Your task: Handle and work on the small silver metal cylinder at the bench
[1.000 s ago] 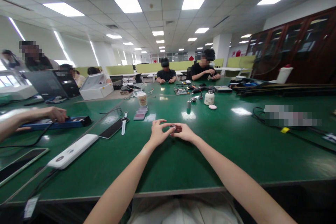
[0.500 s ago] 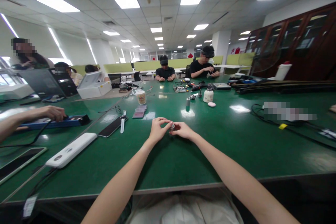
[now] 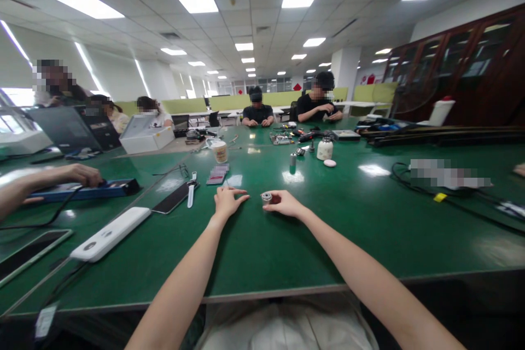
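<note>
My right hand (image 3: 286, 204) grips a small silver metal cylinder (image 3: 266, 197) between thumb and fingers. It is upright, low over or on the green table, and a round fitting with a dark centre shows on its top. Left of it, apart from the cylinder, is my left hand (image 3: 229, 200). Its thumb and forefinger come together at the tips; whether a small part is between them I cannot make out. Beyond my hands stands another metal cylinder (image 3: 292, 162), with a small dark metal piece (image 3: 301, 151) behind it.
Behind are a white jar (image 3: 325, 149), its pale lid (image 3: 330, 163), a paper tub (image 3: 220, 152) and a flat red-edged pack (image 3: 217, 174). Leftward lie a watch (image 3: 191, 191), phone (image 3: 174, 198) and white power strip (image 3: 111, 234). A co-worker's hand (image 3: 84, 175) touches a blue case. Cables (image 3: 406, 178) lie right.
My left hand has come off the metal cylinder and moved left, uncovering its top. My right hand stays in place with the cylinder.
</note>
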`<state>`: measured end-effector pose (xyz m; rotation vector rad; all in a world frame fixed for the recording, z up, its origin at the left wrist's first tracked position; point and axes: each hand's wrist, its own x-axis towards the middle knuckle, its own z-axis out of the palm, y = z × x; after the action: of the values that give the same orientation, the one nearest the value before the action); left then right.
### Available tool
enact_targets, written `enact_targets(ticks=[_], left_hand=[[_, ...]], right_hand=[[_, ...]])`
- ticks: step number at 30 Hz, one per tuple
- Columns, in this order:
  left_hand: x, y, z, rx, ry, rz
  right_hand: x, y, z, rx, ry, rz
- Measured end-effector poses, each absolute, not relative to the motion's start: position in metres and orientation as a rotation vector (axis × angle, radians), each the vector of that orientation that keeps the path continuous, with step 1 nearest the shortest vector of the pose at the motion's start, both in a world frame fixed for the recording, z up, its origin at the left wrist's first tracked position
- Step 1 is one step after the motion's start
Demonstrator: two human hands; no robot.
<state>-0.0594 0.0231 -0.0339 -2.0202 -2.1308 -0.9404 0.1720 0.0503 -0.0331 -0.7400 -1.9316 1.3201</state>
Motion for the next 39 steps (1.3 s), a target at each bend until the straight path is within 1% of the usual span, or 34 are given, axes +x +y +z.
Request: enact_targets(ticks=[5,11,13,16,25,27,31,34,39], left_hand=[[-0.050,0.020,-0.030,-2.057,-2.086,-0.957],[-0.016,0.008,-0.016,-2.169,-1.672,-1.371],[-0.004,0.003,-0.013,-2.213,-1.588,-1.440],[0.006,-0.001,-0.012,-2.255,-1.584,-1.420],[0.004,-0.006,-0.009,-2.284,-1.545,-1.319],[0.005,-0.007,-0.006,-2.215,-1.551,-1.341],[-0.002,-0.008,-0.001,-1.879,-1.639,-1.437],[-0.013,-0.005,-0.001,-1.726,-1.678,-1.458],[-0.019,-0.001,-0.005,-1.723,-1.726,-1.481]], right_hand=[[0.173,0.050,-0.033,-0.741,-1.986,1.243],[0.173,0.044,-0.032,-0.799,-2.086,0.995],[0.174,0.041,-0.030,-0.824,-2.125,0.903],[0.174,0.039,-0.027,-0.813,-2.158,0.845],[0.174,0.041,-0.029,-0.811,-2.171,0.839],[0.173,0.041,-0.030,-0.795,-2.158,0.872],[0.172,0.038,-0.025,-0.821,-2.065,0.935],[0.173,0.035,-0.019,-0.867,-2.049,0.870],[0.175,0.035,-0.017,-0.863,-2.065,0.768]])
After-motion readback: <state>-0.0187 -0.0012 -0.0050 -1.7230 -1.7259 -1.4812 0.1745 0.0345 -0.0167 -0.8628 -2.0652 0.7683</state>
